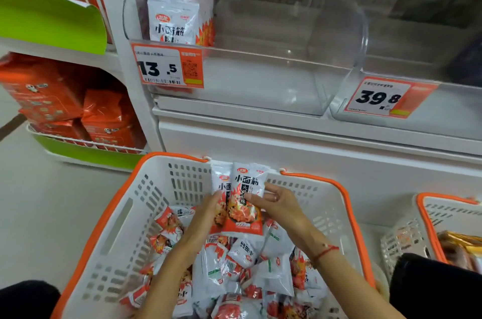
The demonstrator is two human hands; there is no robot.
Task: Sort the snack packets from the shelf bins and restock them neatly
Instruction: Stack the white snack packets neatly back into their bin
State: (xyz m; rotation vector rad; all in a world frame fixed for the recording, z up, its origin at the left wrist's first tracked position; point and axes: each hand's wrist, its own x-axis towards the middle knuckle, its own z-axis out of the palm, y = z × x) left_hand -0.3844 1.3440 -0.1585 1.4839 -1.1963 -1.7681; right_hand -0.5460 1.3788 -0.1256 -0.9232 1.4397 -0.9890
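Both hands, left hand (208, 210) and right hand (276, 201), pinch a loose stack of packets (241, 201) over the basket's (125, 214) far edge; uneven grip, some could slip back in.

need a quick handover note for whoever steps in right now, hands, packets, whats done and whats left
Left hand and right hand together hold a small stack of packets upright over the white basket.
Loose packets fill that basket.
Done: one row of packets stands at the left end of the clear bin.
Left: place the held stack, then restock the remainder.
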